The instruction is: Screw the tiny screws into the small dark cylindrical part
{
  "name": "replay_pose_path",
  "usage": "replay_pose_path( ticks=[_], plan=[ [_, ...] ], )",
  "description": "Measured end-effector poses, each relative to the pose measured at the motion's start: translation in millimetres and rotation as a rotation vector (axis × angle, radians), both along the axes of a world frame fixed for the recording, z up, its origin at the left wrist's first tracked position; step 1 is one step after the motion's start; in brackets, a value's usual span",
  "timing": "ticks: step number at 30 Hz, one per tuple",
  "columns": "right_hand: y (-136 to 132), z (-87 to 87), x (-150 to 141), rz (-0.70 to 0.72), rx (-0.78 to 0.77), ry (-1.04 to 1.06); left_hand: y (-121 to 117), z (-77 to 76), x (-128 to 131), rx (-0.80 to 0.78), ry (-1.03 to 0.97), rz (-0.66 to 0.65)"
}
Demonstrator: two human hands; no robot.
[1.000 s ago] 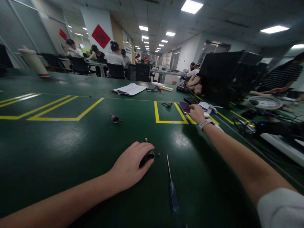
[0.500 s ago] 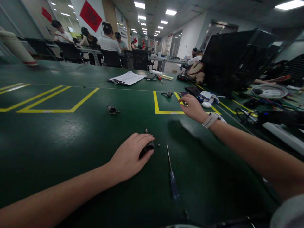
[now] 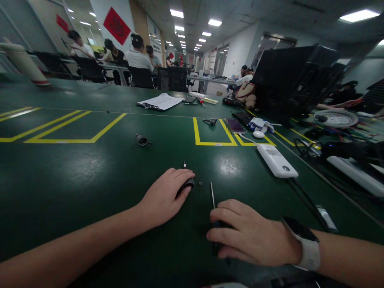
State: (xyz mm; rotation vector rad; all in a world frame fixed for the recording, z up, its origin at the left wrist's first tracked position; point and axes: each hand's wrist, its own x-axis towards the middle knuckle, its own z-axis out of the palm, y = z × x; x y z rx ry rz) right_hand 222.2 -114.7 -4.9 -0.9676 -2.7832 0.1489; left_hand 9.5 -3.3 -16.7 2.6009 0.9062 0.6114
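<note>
Head view: white-walled office (image 3: 238, 54) beyond dark-handled, steel-shafted screwdriver (image 3: 213, 196); glossy dark-green tabletop (image 3: 90, 184) under it. Bare right hand (image 3: 244, 234), the nearer one, lies over screwdriver's handle, can't tell if clamped; shaft points forward. Bare left hand (image 3: 166, 196), left of screwdriver, grips rounded dark-grey metal part (image 3: 189, 183). Small metal ring (image 3: 200, 183) sits just left of screwdriver's tip.

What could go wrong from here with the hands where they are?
The tiny ring-shaped piece lies between the left hand and the screwdriver; either could knock it away.
The right hand covers much of the screwdriver, so a poor grip might go unseen.
The left hand covers much of the dark metal part, so it may slip unnoticed.
</note>
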Motion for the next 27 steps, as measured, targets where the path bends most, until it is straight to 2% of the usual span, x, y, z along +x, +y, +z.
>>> replay_pose_path(
  ticks=[4,6,10,13,17,19,21,24,27],
  plan=[
    [28,3.0,-10,0.095,-0.003,-0.11,3,-0.1,-2,-0.073,-0.058,0.064],
    [44,1.1,-13,0.05,0.015,-0.099,6,-1.1,-4,-0.11,-0.089,0.092],
    [66,-3.0,-10,-0.028,0.053,0.064,12,-3.4,-7,-0.197,-0.132,0.111],
    [57,5.3,-7,-0.019,0.058,0.16,14,-4.7,-9,-0.232,-0.132,0.099],
    [18,16.2,-8,0.082,0.059,0.071,14,-4.5,-8,-0.213,-0.118,0.09],
    [1,13.2,-11,0.083,0.002,-0.014,13,-3.8,-7,-0.211,-0.118,0.098],
    [-7,6.3,-13,0.032,0.02,-0.098,12,-3.6,-7,-0.214,-0.125,0.11],
    [2,-2.2,-17,-0.009,0.042,-0.158,12,-4.5,-7,-0.228,-0.157,0.125],
    [28,-3.6,-22,0.065,0.114,-0.187,15,-4.0,-8,-0.309,-0.244,0.13]
  ],
)
